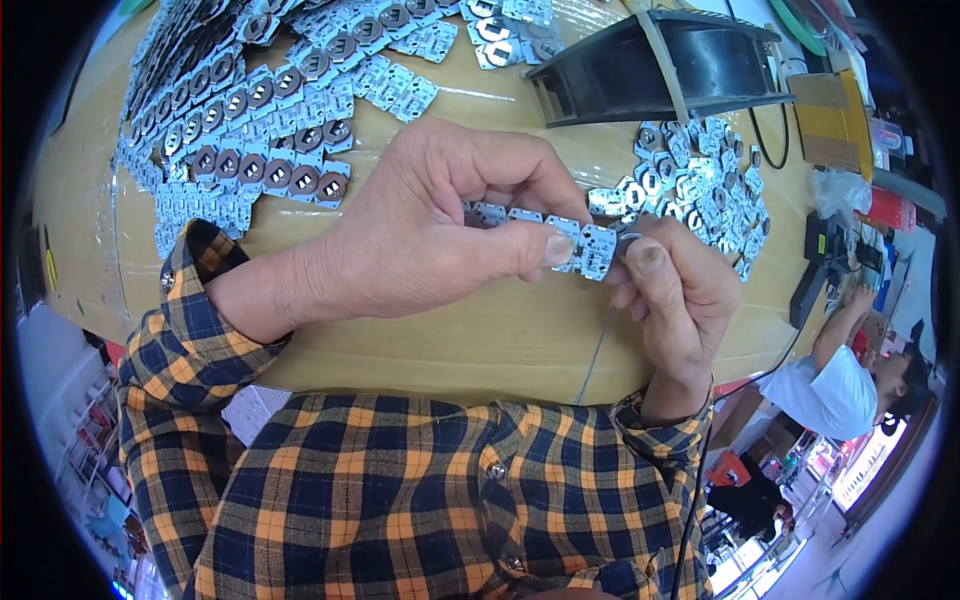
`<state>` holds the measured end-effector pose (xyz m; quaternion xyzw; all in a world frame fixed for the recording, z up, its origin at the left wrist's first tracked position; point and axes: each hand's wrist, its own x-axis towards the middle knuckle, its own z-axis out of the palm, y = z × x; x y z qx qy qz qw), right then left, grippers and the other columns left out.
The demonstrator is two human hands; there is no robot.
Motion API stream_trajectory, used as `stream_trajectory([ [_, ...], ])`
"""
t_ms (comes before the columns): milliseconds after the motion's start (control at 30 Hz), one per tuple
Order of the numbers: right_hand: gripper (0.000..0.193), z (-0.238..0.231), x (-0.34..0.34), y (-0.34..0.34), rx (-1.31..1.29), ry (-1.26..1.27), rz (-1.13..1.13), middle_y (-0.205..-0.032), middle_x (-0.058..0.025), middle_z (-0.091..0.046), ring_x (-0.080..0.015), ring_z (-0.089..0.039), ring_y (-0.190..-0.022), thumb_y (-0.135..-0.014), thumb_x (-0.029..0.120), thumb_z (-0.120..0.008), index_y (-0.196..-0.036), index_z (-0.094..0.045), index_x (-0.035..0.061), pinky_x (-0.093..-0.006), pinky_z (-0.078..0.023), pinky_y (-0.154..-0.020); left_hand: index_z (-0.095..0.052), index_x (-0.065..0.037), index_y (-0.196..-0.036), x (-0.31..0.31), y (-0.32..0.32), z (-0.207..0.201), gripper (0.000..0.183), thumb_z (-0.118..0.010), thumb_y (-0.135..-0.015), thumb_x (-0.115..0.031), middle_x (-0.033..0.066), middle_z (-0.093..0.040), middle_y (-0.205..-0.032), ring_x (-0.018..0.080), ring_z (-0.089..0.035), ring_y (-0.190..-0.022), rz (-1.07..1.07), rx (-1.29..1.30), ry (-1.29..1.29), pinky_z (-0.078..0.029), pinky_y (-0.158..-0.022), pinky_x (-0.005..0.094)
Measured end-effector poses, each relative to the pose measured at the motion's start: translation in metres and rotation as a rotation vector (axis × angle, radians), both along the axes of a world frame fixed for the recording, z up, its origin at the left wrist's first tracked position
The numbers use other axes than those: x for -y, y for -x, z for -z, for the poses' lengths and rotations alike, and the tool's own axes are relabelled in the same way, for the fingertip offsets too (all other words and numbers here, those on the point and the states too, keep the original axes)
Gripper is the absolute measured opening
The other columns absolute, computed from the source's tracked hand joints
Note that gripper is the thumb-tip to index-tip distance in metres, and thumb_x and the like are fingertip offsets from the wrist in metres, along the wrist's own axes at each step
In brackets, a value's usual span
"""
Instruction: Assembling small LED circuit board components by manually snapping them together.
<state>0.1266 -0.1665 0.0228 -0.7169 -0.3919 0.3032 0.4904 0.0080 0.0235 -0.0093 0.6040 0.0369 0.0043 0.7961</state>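
Note:
A short strip of small white-and-blue circuit boards (565,238) is held over the middle of the table. My left hand (440,215) is closed on it, thumb pressed on its face near the right end and fingers curled behind. At that end, my right hand (675,285) pinches a small dark round piece (627,243) between thumb and fingers. Whether this piece is joined to the end board I cannot tell, as the fingers cover most of it. A thin grey cord (597,350) hangs below the right hand.
Many board strips (250,100) with round brown parts lie stacked at the far left. Loose single boards (690,185) are heaped at the right, in front of a black fan-like frame (650,65). A cardboard box (830,120) stands far right. Beyond the table, another person (835,390) works.

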Motion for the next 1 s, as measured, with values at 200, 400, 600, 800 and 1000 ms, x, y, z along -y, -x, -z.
stream_trajectory([
  [200,0.022,0.009,-0.005,0.002,0.225,0.011,-0.083,-0.061,-0.0064,-0.055,-0.0146,-0.053,-0.049,-0.093,0.015,-0.059,-0.079,-0.061,-0.0011,-0.0263,-0.037,-0.046,-0.065,0.003,-0.099,0.001,0.003,0.002,0.014,-0.067,-0.087,-0.003,0.0045,-0.066,-0.084,0.0068,-0.064,-0.072,0.001,0.050,-0.213,-0.049,-0.064,0.0189],
  [400,0.022,0.000,0.000,0.002,-0.117,0.036,-0.028,-0.062,-0.0058,-0.057,-0.0115,-0.050,-0.046,-0.095,0.014,-0.057,-0.079,-0.061,0.0002,-0.0248,-0.036,-0.043,-0.061,0.002,-0.100,0.000,0.001,-0.013,0.017,-0.069,-0.087,-0.006,0.0046,-0.066,-0.081,0.0078,-0.065,-0.073,0.020,-0.122,0.131,-0.048,-0.058,0.0188],
  [600,0.033,0.008,-0.012,0.012,-0.829,-0.042,0.250,-0.054,0.0023,-0.052,-0.0011,-0.040,-0.042,-0.101,0.023,-0.050,-0.075,-0.058,0.0027,-0.0172,-0.028,-0.040,-0.061,0.001,-0.100,0.002,0.000,-0.008,0.016,-0.068,-0.087,-0.007,0.0079,-0.067,-0.086,0.0120,-0.067,-0.076,-0.041,-0.134,0.277,-0.048,-0.056,0.0205],
  [800,0.031,0.008,-0.009,0.013,-0.450,0.001,0.246,-0.055,0.0015,-0.050,-0.0009,-0.038,-0.043,-0.100,0.022,-0.053,-0.076,-0.055,0.0029,-0.0182,-0.028,-0.040,-0.065,0.002,-0.098,0.002,-0.001,0.002,0.016,-0.065,-0.082,0.003,0.0102,-0.067,-0.090,0.0164,-0.066,-0.079,-0.195,0.271,-0.355,-0.051,-0.063,0.0238],
  [1000,0.033,0.011,-0.010,0.014,-0.328,0.028,0.212,-0.055,0.0023,-0.047,-0.0011,-0.035,-0.042,-0.099,0.023,-0.053,-0.073,-0.053,0.0030,-0.0180,-0.027,-0.040,-0.065,0.002,-0.097,0.008,0.000,0.001,0.022,-0.066,-0.076,0.009,0.0116,-0.067,-0.087,0.0211,-0.066,-0.076,-0.263,0.378,-0.640,-0.051,-0.064,0.0266],
])
